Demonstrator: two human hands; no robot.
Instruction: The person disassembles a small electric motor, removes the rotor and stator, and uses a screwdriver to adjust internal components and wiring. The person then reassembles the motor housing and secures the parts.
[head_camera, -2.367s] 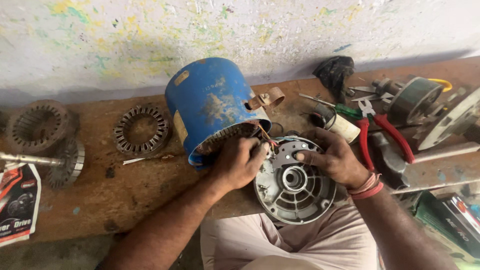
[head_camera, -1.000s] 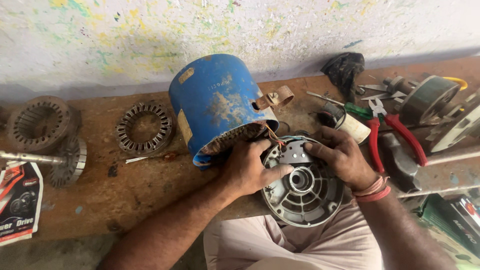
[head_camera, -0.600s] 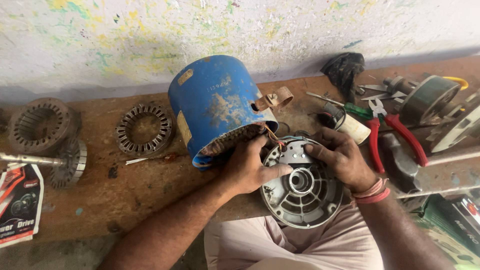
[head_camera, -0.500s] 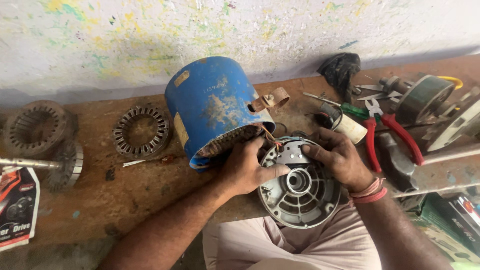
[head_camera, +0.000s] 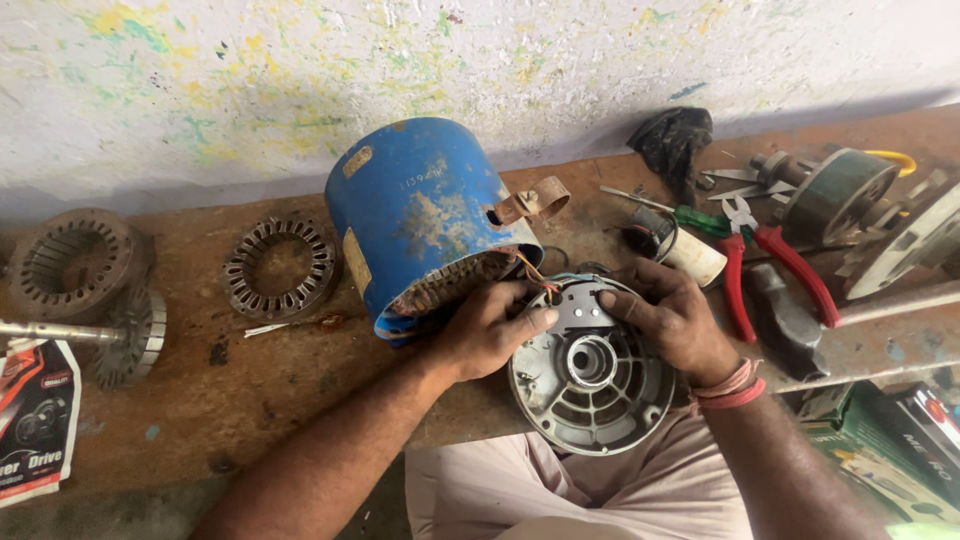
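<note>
I have my left hand (head_camera: 487, 335) and right hand (head_camera: 672, 318) both clamped on the grey motor end cover (head_camera: 592, 368), tilted against the bench edge just below the blue motor housing (head_camera: 425, 222), seemingly so its short wires (head_camera: 535, 274) reach.

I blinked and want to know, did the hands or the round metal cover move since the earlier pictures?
Barely. The left hand slid its fingers from the blue motor housing onto the grey end cover; the right hand shifted slightly along the cover's top edge. Both keep gripping it. The housing, stator rings and red pliers stayed put.
</note>
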